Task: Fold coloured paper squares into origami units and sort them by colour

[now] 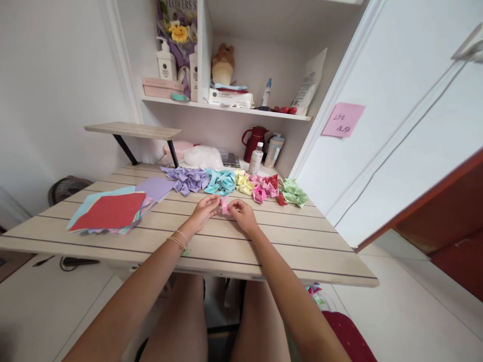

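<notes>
Between my two hands is a small pink folded paper piece (pixel 225 205), held just above the wooden table (pixel 294 251). My left hand (pixel 206 210) pinches its left side, and a thin bracelet hangs at that wrist. Fingers of my right hand (pixel 243 213) close on its right side. Behind the hands lies a row of folded paper pieces: purple ones (pixel 186 179), blue ones (pixel 221 182), yellow ones (pixel 244 182), pink and red ones (pixel 266 187), and green ones (pixel 293 193). The exact folds of the held piece are too small to make out.
A stack of coloured paper sheets (pixel 109 211) lies on the left, red on top. Behind the row stand a bottle (pixel 256 159), a dark red jug (pixel 254 143) and a tumbler (pixel 274 151). A small raised shelf (pixel 132 130) stands at the back left.
</notes>
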`<state>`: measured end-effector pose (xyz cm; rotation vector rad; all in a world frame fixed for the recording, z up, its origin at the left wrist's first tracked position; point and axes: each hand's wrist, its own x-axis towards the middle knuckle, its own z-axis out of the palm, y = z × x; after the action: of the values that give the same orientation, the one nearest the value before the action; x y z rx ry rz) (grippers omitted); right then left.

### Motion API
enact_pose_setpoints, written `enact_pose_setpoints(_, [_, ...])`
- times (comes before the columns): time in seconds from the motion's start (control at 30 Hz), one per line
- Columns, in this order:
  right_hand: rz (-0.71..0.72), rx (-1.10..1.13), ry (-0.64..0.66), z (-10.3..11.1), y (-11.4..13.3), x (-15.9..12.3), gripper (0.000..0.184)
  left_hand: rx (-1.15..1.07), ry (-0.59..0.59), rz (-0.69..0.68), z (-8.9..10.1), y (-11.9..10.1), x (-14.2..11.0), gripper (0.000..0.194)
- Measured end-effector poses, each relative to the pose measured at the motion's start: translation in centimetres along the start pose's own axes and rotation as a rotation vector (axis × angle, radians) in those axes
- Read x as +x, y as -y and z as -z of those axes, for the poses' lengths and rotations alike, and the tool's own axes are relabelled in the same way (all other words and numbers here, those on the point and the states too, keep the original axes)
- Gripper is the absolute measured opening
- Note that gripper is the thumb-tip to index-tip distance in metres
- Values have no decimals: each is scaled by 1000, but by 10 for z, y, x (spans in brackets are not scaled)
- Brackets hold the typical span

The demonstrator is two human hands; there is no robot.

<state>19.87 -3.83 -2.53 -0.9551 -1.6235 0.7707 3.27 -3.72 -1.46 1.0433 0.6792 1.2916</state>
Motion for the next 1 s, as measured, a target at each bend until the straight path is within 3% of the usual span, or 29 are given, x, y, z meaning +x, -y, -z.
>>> enact_pose_setpoints(0.13, [13, 8, -6, 5, 3, 0, 12, 37, 83, 92, 1, 2, -2, 45])
enact_pose_setpoints(0.23, [33, -29, 24, 5, 5, 0, 15, 89, 95, 115, -1, 4, -3, 42])
enact_pose_setpoints(0.43, [-53, 108, 14, 2, 4, 1, 33, 100, -42, 33, -1, 2, -1, 31])
enact_pose_setpoints(0.57, [-34, 146, 20, 3, 5, -1, 29, 71, -115, -4, 1, 3, 1, 31])
enact_pose_setpoints(0.73, [45, 13, 3, 5, 6, -1, 24, 42, -138, 15, 3, 5, 2, 34])
enact_pose_setpoints(0.87, [85, -107, -173, 13, 3, 3, 26, 43, -169, 17, 3, 4, 2, 41])
enact_pose_setpoints(1.0, [36, -298, -581, 40, -6, 11, 33, 100, -189, 11, 4, 5, 1, 38])
